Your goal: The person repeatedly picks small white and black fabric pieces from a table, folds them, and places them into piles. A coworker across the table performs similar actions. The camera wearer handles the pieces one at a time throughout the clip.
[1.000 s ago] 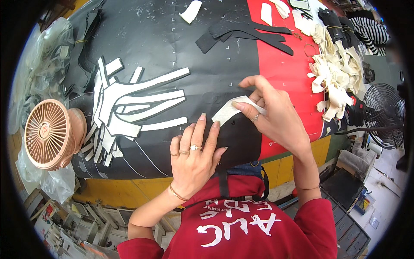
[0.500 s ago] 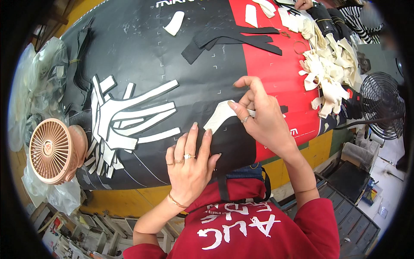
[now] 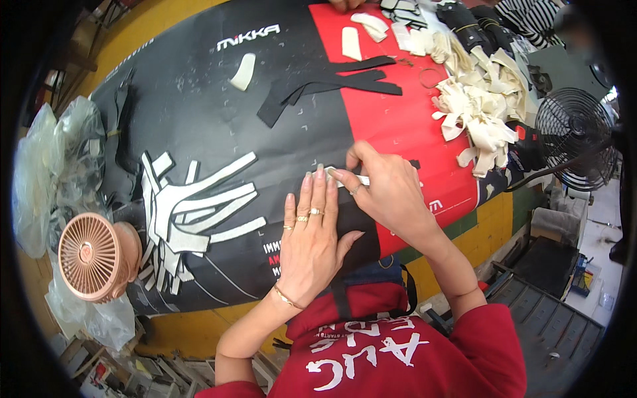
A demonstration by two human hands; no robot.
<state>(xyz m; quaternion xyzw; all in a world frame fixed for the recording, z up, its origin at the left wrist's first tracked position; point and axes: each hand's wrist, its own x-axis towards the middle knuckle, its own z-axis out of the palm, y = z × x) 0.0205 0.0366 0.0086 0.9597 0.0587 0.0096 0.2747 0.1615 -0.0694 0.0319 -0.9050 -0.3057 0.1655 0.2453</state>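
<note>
A small white fabric piece (image 3: 344, 183) lies on the black part of the mat, mostly covered by my hands. My left hand (image 3: 310, 225) is stretched flat, its fingertips at the left end of that piece. Thumb and forefinger of my right hand (image 3: 388, 196) pinch the piece from the right, and its pale end shows beneath them. To the left lies a fanned pile of white strips with black edges (image 3: 179, 202). Several black strips (image 3: 332, 83) lie across one another beyond my hands.
A heap of cream cloth pieces (image 3: 481, 99) covers the right part of the red mat section (image 3: 398, 132). A pink fan (image 3: 93, 255) and plastic bags (image 3: 40, 179) stand at the left, a black fan (image 3: 574, 136) at the right. Another person's hand (image 3: 346, 5) shows at the far edge.
The view has shifted, so the table's things sit differently in it. My left hand has moved up onto the white piece, its fingers now closer together and beside my right fingertips.
</note>
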